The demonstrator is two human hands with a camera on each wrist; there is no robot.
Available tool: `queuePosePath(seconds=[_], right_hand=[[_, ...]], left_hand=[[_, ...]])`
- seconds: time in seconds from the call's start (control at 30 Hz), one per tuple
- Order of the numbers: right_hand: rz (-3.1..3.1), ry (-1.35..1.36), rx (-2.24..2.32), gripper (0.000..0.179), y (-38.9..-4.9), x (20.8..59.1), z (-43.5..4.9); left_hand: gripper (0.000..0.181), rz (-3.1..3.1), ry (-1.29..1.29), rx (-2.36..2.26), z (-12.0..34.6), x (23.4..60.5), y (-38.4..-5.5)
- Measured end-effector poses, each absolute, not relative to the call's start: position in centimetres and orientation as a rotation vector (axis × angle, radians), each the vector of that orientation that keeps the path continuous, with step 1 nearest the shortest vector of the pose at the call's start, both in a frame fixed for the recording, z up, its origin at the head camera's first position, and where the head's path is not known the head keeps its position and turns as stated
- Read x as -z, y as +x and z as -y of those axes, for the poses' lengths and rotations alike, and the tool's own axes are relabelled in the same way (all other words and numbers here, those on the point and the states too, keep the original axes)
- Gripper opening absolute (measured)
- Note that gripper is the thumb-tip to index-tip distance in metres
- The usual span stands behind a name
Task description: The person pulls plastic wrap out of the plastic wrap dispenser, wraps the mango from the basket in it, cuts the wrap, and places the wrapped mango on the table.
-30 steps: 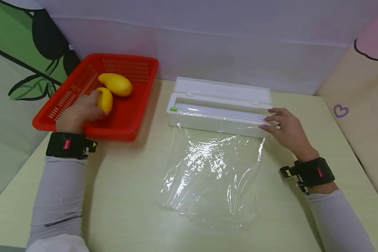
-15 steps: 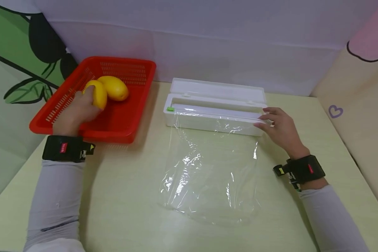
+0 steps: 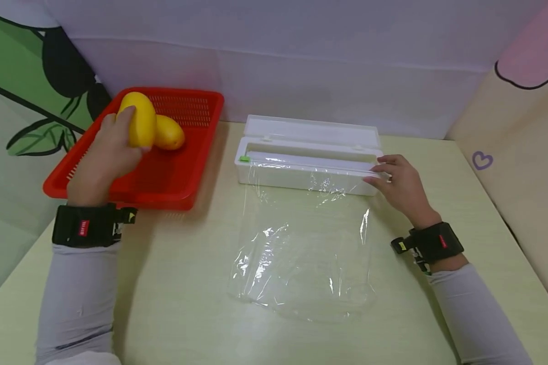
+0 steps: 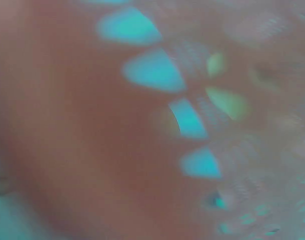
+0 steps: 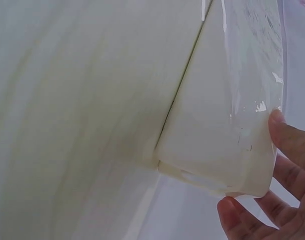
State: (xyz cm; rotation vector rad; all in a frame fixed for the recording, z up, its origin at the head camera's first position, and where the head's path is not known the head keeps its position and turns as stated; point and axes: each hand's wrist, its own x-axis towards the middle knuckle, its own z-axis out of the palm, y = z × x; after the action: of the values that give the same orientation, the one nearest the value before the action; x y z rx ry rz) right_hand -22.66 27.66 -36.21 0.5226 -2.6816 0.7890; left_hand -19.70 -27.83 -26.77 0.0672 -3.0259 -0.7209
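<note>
In the head view my left hand grips a yellow mango, raised over the red plastic basket. A second mango lies in the basket just behind it. The left wrist view is a blur, and the held fruit cannot be made out there. At the right end of a white cling film box, my right hand holds the corner, its thumb at the top front edge and its fingers around the end. Clear cling film runs out of the box and lies flat over the table.
The box's lid stands open toward the back wall, and a small green piece sits at its left end. A pale cloth wall rises behind, with printed panels left and right. The pale table extends toward the front.
My left hand has lifted the mango up from beside the other one, above the basket's rim height. The right hand stays at the box's end. The head view has shifted slightly.
</note>
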Motion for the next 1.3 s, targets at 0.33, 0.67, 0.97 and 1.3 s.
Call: queuePosePath(seconds=[0.33, 0.67, 0.97, 1.3], right_hand=[[2.715, 0.455, -0.842, 0.03, -22.4, 36.0, -27.5], [2.695, 0.468, -0.837, 0.031, -22.9, 36.0, -26.7], [2.726, 0.468, -0.854, 0.035, -22.6, 35.9, -27.2], [2.784, 0.509, -0.816, 0.062, -22.2, 34.7, -28.0]], left_hand=[[0.085, 2.838, -0.357, 0.82, 22.1, 23.6, -16.7], [0.083, 2.575, -0.99, 0.874, 18.3, 24.4, -15.4], [0.079, 2.71, -1.286, 0.867, 15.1, 25.5, -14.6], [0.076, 2.703, -1.536, 0.857, 11.6, 27.0, -13.6]])
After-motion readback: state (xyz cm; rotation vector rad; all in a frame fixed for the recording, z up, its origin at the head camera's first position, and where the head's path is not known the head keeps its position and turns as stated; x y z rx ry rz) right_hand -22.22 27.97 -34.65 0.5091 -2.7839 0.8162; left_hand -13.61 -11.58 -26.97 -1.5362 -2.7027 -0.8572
